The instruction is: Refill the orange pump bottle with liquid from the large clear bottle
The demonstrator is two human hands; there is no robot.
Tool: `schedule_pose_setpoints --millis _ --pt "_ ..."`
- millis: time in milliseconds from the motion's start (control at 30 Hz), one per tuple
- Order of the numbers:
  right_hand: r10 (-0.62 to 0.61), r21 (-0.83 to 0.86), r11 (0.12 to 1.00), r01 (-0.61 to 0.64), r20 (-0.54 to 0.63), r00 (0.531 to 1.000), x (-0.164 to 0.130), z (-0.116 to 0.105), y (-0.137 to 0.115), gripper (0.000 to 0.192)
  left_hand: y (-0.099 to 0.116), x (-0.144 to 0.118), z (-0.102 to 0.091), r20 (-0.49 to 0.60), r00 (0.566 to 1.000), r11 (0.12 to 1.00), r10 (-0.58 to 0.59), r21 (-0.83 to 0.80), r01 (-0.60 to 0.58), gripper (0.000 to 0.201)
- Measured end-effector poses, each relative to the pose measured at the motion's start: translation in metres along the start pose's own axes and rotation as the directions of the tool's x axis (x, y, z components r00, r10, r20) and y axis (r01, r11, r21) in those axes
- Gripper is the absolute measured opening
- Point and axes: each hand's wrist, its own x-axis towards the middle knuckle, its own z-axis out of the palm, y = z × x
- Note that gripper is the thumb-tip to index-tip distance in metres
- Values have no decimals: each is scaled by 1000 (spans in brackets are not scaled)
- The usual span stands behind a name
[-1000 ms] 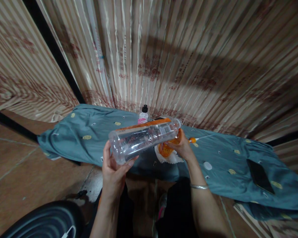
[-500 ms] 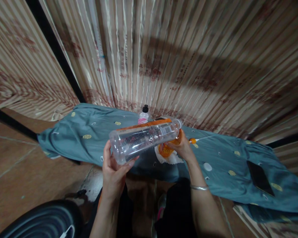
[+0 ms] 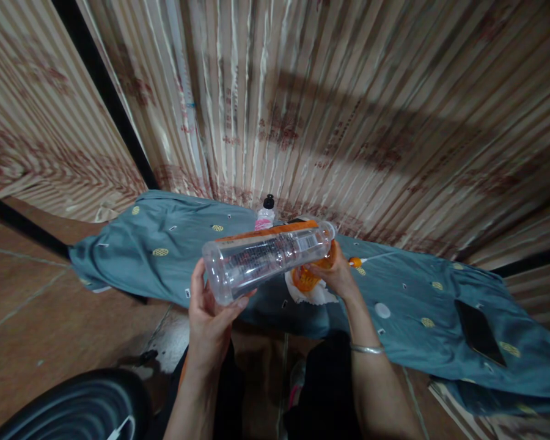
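Note:
A large clear plastic bottle (image 3: 275, 256) with an orange-edged label lies tilted across the middle of the view, its neck up to the right. My left hand (image 3: 213, 318) is wrapped under its base end. Close below the neck, my right hand (image 3: 334, 272) is closed around an orange bottle (image 3: 305, 279). Part of the orange bottle is hidden behind my fingers and the clear bottle, so I cannot tell whether the two touch. Under the orange bottle is a white tissue (image 3: 318, 294).
Patterned teal cloth (image 3: 197, 244) covers a low bench against a striped curtain (image 3: 302, 110). On it are a black-capped bottle (image 3: 266, 215), an orange-tipped thin item (image 3: 355, 261), a white disc (image 3: 382, 310) and a dark phone-like slab (image 3: 480, 333). A round black object (image 3: 73, 409) stands lower left.
Both hands and the bottles keep nearly the same pose. Only a very slight shift of the view shows.

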Motion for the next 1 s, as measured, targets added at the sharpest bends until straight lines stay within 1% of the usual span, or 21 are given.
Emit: schedule_pose_setpoints --millis 133,267,400,533,733,900,1000 --pt "-24 -24 999 24 -21 999 -1 1 -1 90 1 0 2 -7 1000 1000 0 -10 0 85" --pt "-38 1 999 38 -2 999 -2 3 -1 86 3 0 5 -14 1000 1000 -2 0 2 84" --pt "-36 -25 999 35 -18 999 -1 2 1 89 3 0 5 -21 1000 1000 -1 5 1 85" --pt "-51 -15 999 51 -18 999 0 2 3 88 2 0 4 -22 1000 1000 -3 -3 3 84" --pt "3 8 1000 -3 -6 1000 -1 2 -3 88 2 -1 3 -20 1000 1000 -14 -8 14 86" --pt "14 -12 1000 -14 -6 1000 -2 0 -4 87 1 -1 3 -33 999 1000 -15 2 15 88" --pt "23 -9 1000 -23 -7 1000 -1 1 -2 90 2 -1 4 -32 999 1000 -15 -6 15 87"
